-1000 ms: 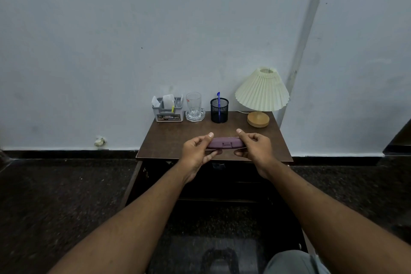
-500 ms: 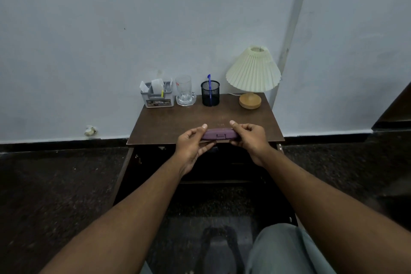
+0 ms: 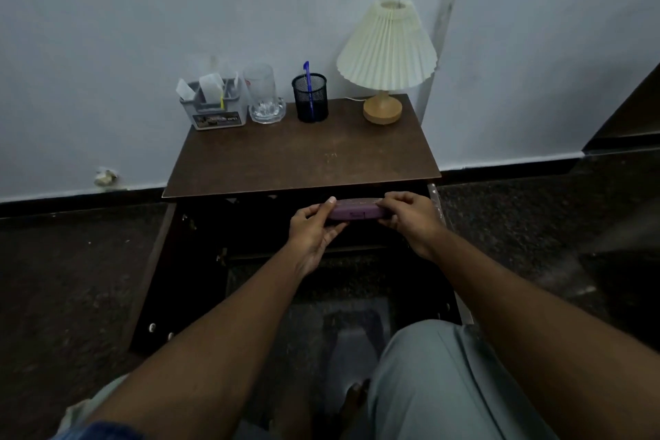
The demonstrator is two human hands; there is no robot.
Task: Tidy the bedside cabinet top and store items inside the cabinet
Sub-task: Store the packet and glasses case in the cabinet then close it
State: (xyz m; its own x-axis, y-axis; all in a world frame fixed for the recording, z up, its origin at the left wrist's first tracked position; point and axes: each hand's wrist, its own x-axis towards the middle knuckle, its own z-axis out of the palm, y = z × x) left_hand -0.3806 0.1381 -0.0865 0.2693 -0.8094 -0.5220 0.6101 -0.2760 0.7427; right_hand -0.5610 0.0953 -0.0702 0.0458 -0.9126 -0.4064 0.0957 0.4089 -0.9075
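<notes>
A flat purple case [image 3: 357,210] is held level between both hands, just below the front edge of the brown cabinet top [image 3: 303,157] and in front of the dark open cabinet interior [image 3: 257,225]. My left hand [image 3: 312,229] grips its left end, thumb on top. My right hand [image 3: 410,216] grips its right end. The cabinet's inside is too dark to make out.
Along the back of the top stand a grey organiser [image 3: 214,105], a glass mug on a glass dish [image 3: 262,95], a black mesh pen cup with a blue pen [image 3: 310,96] and a pleated lamp [image 3: 386,53]. Open cabinet doors [image 3: 153,271] flank the opening. My knee [image 3: 439,375] is below.
Both hands have lowered the purple case from above the cabinet top to below its front edge. The view has dropped and moved closer to the cabinet.
</notes>
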